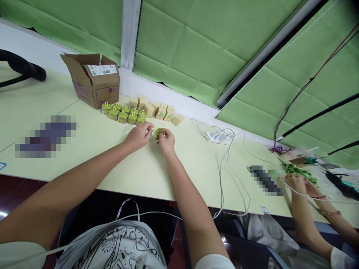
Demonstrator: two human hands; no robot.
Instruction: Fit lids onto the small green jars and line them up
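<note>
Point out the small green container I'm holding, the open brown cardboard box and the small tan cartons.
Small green container (159,133): head view, its top.
Open brown cardboard box (108,93): head view, front wall.
Small tan cartons (161,112): head view, one carton's front.

the small green piece (159,133) is half covered by fingers (165,132); its shape cannot be told. a left patch (45,136) and a right patch (266,180) on the table (92,145) are blurred.

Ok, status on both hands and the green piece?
Left hand and right hand together, pinching small green jar over table. Row of green jars and tan boxes behind, not touching. White cable right, clear.
</note>
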